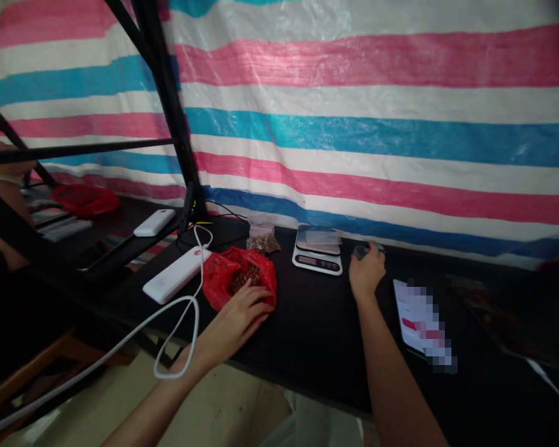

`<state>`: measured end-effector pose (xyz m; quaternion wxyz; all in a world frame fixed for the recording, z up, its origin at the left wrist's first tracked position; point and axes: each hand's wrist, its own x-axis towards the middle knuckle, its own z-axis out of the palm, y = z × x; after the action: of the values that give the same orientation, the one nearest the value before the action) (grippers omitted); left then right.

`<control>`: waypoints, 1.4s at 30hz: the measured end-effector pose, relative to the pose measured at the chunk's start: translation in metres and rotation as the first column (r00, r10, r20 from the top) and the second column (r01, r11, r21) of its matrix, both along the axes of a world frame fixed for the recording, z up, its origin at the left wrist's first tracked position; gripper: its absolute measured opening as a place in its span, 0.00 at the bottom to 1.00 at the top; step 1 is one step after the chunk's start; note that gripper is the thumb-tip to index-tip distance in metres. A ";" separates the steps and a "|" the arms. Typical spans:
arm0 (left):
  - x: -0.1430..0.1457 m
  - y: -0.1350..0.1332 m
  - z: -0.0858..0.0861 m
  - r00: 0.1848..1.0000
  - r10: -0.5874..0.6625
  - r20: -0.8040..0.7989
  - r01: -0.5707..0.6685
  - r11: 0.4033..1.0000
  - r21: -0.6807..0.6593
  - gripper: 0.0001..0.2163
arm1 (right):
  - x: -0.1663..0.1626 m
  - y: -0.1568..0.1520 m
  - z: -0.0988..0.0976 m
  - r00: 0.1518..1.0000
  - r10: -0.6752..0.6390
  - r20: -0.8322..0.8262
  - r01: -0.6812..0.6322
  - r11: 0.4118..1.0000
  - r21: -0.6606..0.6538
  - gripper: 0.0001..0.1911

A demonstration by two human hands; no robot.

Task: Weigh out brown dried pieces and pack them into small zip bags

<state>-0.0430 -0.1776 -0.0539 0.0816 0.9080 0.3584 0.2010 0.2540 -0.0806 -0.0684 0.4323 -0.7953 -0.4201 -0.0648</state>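
A crumpled red plastic bag (217,279) lies opened on the black table, with a heap of small brown pieces (245,279) inside; they look like beans or nuts, but the kind is too small to tell. Over its near right rim rests my left hand (245,316), fingers stretched out and a little apart, fingertips by the brown pieces. To the right of a white digital scale (317,264), my right hand (368,270) reaches to a small clear plastic item (361,251). Its fingers curl around that item, partly hiding it. On the scale's plate sits a clear plastic sheet or bag (321,238).
Behind the red bag lies a clear bag of small brown pieces (263,242). A white power strip (177,273) with a looping white cable (198,323) is at left. A phone (419,323) lies right. A black metal frame (168,105) stands left, before a striped sheet (377,136).
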 end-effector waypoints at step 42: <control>-0.034 -0.017 -0.028 0.663 0.703 0.258 -0.683 0.709 -0.175 0.06 | -0.122 -0.043 0.014 0.166 0.986 0.011 -0.912 0.158 -0.378 0.26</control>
<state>-0.0770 -0.1948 -0.0820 0.0819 0.6577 0.6655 0.3432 0.1320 -0.1235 -0.0546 0.1970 -0.3843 -0.8832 0.1830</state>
